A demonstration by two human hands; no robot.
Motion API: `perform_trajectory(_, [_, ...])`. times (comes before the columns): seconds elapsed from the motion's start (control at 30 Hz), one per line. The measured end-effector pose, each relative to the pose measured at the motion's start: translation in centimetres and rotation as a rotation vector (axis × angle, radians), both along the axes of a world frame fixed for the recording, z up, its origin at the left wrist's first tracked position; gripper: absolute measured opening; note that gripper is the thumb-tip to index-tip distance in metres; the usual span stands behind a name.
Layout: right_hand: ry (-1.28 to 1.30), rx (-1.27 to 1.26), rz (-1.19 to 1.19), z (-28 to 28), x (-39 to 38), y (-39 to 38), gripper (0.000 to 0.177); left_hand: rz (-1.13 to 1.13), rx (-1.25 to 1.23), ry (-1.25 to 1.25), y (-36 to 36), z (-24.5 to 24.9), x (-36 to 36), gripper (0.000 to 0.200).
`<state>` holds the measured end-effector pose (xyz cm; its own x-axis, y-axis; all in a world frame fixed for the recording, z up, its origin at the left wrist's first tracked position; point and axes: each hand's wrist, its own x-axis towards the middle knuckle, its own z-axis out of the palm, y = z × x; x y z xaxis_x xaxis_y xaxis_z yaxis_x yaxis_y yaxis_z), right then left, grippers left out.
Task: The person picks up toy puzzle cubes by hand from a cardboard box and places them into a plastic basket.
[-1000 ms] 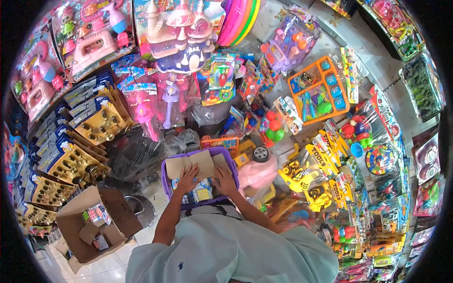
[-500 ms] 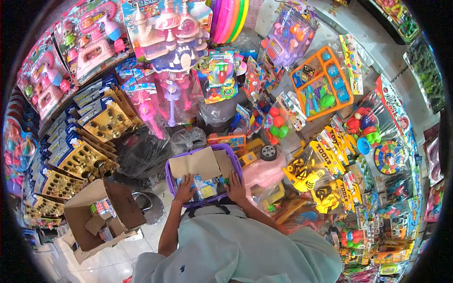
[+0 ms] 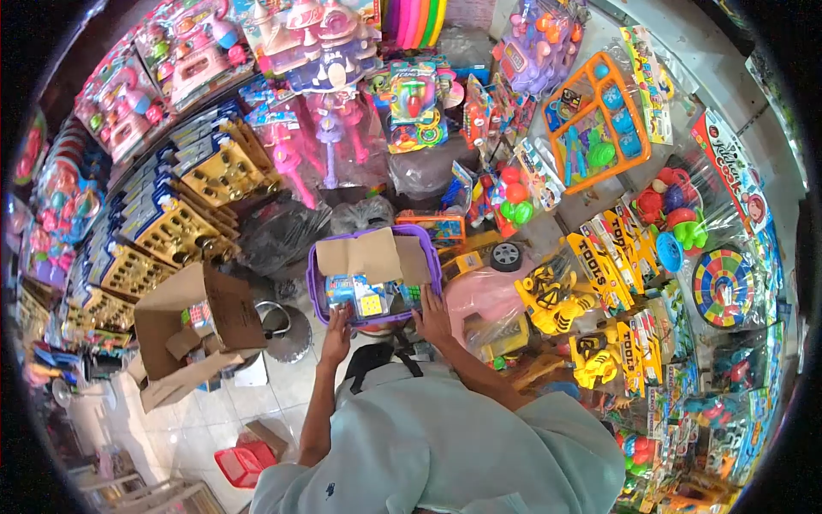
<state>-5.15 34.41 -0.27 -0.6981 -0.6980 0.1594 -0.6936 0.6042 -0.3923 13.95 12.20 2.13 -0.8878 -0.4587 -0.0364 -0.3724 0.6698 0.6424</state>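
Note:
A purple plastic basket (image 3: 312, 295) stands in front of my body. Inside it are brown cardboard pieces (image 3: 358, 259) across the far half and packaged puzzle cubes (image 3: 370, 305) with blue card toward the near side. My left hand (image 3: 337, 336) is at the near left corner of the basket, its fingers curled over the rim. At the near right corner my right hand (image 3: 434, 319) takes the rim, fingertips just inside. The undersides of both hands are hidden.
An open cardboard box (image 3: 201, 317) with a few small packs stands on the left, beside a round metal stool (image 3: 287, 332). A red container (image 3: 244, 463) lies on the tiled floor. Carded yellow tool toys (image 3: 556, 295) and a pink toy (image 3: 488, 291) crowd the right.
Both hands have drawn back from over the basket's contents to its near rim, uncovering more of the puzzle cube packs. The camera view has shifted, showing more floor at lower left.

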Motion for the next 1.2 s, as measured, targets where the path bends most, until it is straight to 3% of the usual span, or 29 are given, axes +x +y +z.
perform_trajectory(0.07, [-0.014,-0.066,0.087,0.0,1.2,2.2,0.069,-0.053,0.156,0.166,2.6,0.8,2.0,0.049])
perform_trajectory(0.13, [-0.029,-0.137,0.166,-0.9,2.4,4.4,0.066,0.011,0.222,0.126,5.5,0.5,4.4,0.045])
perform_trajectory(0.23, [-0.274,-0.046,0.317,-2.6,5.9,8.7,0.05,0.083,0.343,0.048,8.0,-2.9,9.0,0.037])
perform_trajectory(0.27, [-0.391,0.025,0.335,-3.9,7.0,10.0,0.043,0.165,0.439,-0.18,8.3,-4.4,10.8,0.033])
perform_trajectory(0.3, [-0.616,0.205,0.287,-7.4,8.3,11.3,0.037,0.244,0.534,-0.407,8.7,-6.1,12.7,0.03])
perform_trajectory(0.33, [-0.831,0.389,0.234,-11.9,9.3,12.7,0.033,0.254,0.542,-0.413,8.9,-9.0,15.1,0.03])
perform_trajectory(0.4, [-0.732,0.307,0.358,-18.7,10.2,16.7,0.034,-0.032,0.296,-0.211,9.4,-14.8,20.2,0.033])
perform_trajectory(0.47, [-0.627,0.223,0.485,-25.1,10.4,20.0,0.038,0.066,0.317,-0.24,10.3,-16.2,22.7,0.033])
perform_trajectory(0.53, [-0.723,0.623,0.35,-29.4,10.1,21.8,0.038,0.168,0.339,-0.263,10.6,-18.3,25.1,0.032])
perform_trajectory(0.6, [-0.706,0.601,0.452,-26.3,9.1,21.8,0.036,-0.004,0.064,-0.248,11.1,-20.4,27.4,0.027])
perform_trajectory(0.63, [-0.693,0.567,0.539,-24.7,8.4,21.5,0.034,0.074,0.075,-0.197,12.0,-16.7,26.8,0.027])
perform_trajectory(0.67, [-0.676,0.579,0.565,-24.0,8.1,21.8,0.034,0.103,0.077,-0.187,12.6,-16.1,27.5,0.027])
perform_trajectory(0.73, [-0.828,0.155,0.523,-23.3,7.6,22.4,0.032,0.263,0.197,-0.355,13.5,-16.3,29.7,0.03])
perform_trajectory(0.77, [-0.864,0.092,0.537,-22.9,7.2,22.4,0.032,0.272,0.16,-0.344,14.1,-16.8,30.8,0.031])
perform_trajectory(0.8, [-0.881,0.123,0.536,-22.7,6.8,21.8,0.032,0.314,0.162,-0.333,15.1,-17.3,31.7,0.031])
perform_trajectory(0.87, [-0.883,0.296,0.509,-22.7,6.4,19.7,0.031,0.726,0.319,-0.15,17.1,-17.8,33.9,0.031])
perform_trajectory(0.93, [-0.846,0.465,0.485,-22.8,6.6,16.3,0.031,0.633,0.161,-0.163,18.4,-18.4,36.3,0.035])
perform_trajectory(1.0, [-0.813,0.573,0.461,-22.8,7.7,12.3,0.03,0.769,0.251,-0.061,19.5,-20.4,38.2,0.034])
perform_trajectory(1.03, [-0.795,0.619,0.438,-22.4,8.3,9.8,0.03,0.953,0.369,-0.006,20.5,-20.2,38.5,0.033])
perform_trajectory(1.1, [-0.784,0.679,0.381,-21.5,10.1,5.1,0.03,1.003,0.401,-0.031,19.9,-20.2,39.4,0.034])
perform_trajectory(1.2, [-0.767,0.729,0.462,-14.7,14.7,-2.2,0.029,1.033,0.441,-0.053,18.1,-20.2,41.8,0.034])
